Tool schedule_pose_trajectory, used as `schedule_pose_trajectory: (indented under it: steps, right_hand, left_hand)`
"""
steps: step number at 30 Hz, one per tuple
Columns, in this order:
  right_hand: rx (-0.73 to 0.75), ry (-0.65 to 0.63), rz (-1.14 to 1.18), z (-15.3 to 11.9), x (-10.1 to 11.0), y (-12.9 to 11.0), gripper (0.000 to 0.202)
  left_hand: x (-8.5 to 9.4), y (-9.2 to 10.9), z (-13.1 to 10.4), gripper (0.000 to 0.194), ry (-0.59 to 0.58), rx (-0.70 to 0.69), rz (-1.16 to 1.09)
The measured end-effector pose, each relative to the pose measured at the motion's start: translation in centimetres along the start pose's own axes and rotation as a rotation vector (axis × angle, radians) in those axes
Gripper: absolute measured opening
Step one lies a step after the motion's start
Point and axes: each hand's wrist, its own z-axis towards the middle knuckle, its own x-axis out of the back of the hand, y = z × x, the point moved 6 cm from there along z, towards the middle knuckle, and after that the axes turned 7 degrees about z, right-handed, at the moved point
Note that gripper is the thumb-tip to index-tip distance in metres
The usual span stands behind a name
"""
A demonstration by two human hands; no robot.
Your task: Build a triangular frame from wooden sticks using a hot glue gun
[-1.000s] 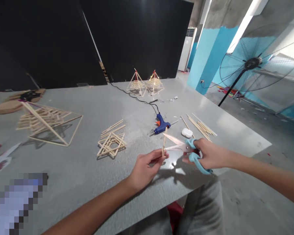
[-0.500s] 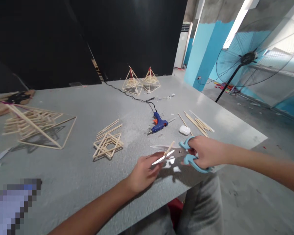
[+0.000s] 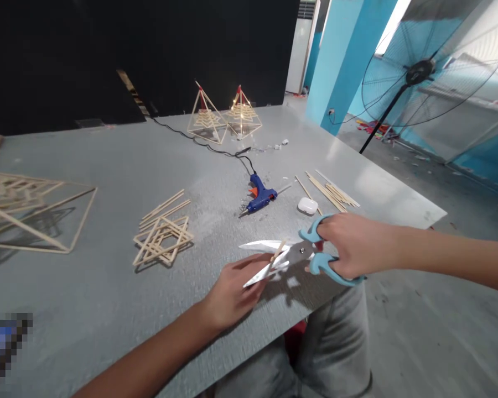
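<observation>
Reached in low from both sides, left hand pinching a small wooden stick, right hand gripping blue-handled scissors, blades spread around it.

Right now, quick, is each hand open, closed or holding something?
Left hand: closed, holding a wooden stick.
Right hand: closed on blue-handled scissors, blades apart.

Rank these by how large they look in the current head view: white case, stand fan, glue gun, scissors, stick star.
1. Stand fan
2. Scissors
3. Stick star
4. Glue gun
5. White case

The fan leads despite standing farthest away.
</observation>
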Motion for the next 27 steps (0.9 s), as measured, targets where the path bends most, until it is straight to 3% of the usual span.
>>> schedule_pose_trajectory:
  steps: [6, 13, 18, 27]
  right_hand:
    - [0.037, 0.005, 0.006, 0.0, 0.0, 0.0, 0.019]
    - [0.051, 0.015, 0.056, -0.2, 0.5, -0.7, 0.037]
    - [0.02, -0.067, -0.057, -0.2, 0.9, -1.4, 0.037]
    - [0.032, -0.048, -0.034, 0.0, 0.6, -1.5, 0.041]
  left_hand:
    - [-0.1, -0.1, -0.6, 0.029, -0.031, -0.025, -0.013]
    - [0.0, 0.2, -0.4, 0.025, -0.039, -0.043, -0.04]
    - [0.2, 0.6, 0.0, 0.022, -0.04, -0.072, -0.023]
    - [0.0, 0.0, -1.1, 0.03, -0.083, -0.078, 0.025]
